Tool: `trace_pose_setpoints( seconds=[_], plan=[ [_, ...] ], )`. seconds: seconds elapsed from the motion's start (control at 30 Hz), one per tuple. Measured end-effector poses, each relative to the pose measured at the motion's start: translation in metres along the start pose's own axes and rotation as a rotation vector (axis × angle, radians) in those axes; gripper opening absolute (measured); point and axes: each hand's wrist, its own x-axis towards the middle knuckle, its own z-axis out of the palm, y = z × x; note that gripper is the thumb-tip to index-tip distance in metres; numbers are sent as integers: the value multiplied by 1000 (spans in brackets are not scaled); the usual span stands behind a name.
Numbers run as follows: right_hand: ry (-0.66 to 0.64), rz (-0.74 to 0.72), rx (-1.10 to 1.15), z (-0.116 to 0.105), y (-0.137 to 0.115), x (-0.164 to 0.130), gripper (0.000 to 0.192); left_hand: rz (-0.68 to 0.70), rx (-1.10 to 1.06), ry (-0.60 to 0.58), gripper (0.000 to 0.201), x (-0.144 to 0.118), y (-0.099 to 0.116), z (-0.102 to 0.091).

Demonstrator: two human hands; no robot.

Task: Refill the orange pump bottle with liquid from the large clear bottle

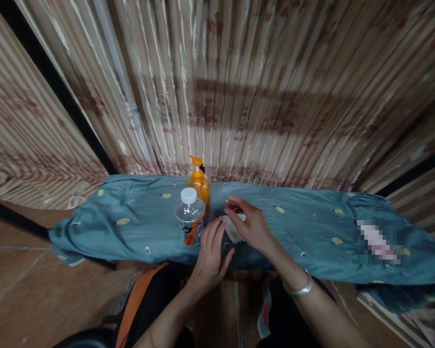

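Observation:
A small white piece with a ragged lower edge, like paper or tissue point(235, 231), lies between my hands. My left hand point(210, 253) is at its left side with fingers stretched and thumb apart, the fingertips near its edge. My right hand point(253, 226) reaches over it from the right, fingers spread and thumb across its top; I cannot tell whether the thumb presses on it. Just left of my left hand stands a clear plastic bottle with a white cap point(189, 215). Behind that is an orange pump bottle point(199, 183), partly hidden.
A blue-green patterned cloth point(123, 237) covers the long narrow surface. A pixelated pale item point(379, 241) lies on its right end. A pleated patterned curtain point(239, 106) hangs behind, with dark poles point(58, 87) at the sides. My legs are below the front edge.

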Motion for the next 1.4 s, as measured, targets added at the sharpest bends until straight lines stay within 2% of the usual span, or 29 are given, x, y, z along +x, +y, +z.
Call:
trace_pose_setpoints(
  seconds=[0.03, 0.1, 0.13, 0.2, 0.27, 0.33, 0.4, 0.53, 0.67, 0.77, 0.87, 1.0, 1.17, 1.33, 1.4],
  plan=[
    [-26, -58, -40, 0, -14, 9, 33, 51, 53, 38, 82, 4, 4, -7],
    [-71, -148, -157, 2, -40, 26, 33, 183, 294, 174, 89, 11, 6, -22],
    [-104, -170, -237, 3, -51, 34, 34, 205, 356, 239, 93, 14, 4, -30],
    [-186, -186, -424, 8, -71, 49, 39, 162, 381, 317, 102, 18, -7, -44],
    [-249, -176, -597, 15, -87, 63, 50, -10, 296, 346, 114, 19, -22, -54],
    [-306, -148, -731, 24, -98, 75, 61, -306, 104, 327, 128, 18, -39, -57],
    [-373, -125, -821, 32, -105, 84, 69, -420, 41, 319, 130, 18, -52, -54],
    [-420, -134, -865, 44, -103, 92, 70, -533, -31, 294, 127, 26, -65, -45],
    [-389, -151, -813, 49, -88, 92, 59, -610, -62, 282, 106, 35, -66, -44],
    [-392, -221, -735, 48, -77, 94, 60, -634, -80, 277, 94, 37, -65, -47],
    [-441, -299, -660, 43, -72, 98, 60, -643, -97, 274, 90, 37, -64, -48],
    [-556, -418, -656, 32, -79, 105, 50, -638, -116, 273, 84, 38, -62, -49],
    [-589, -438, -709, 20, -93, 116, 45, -630, -132, 282, 84, 39, -61, -49],
    [-696, -469, -573, 18, -90, 125, 20, -624, -143, 279, 81, 38, -61, -50],
    [-672, -478, -497, 20, -86, 126, 10, -622, -144, 282, 82, 37, -61, -50]
  ],
)
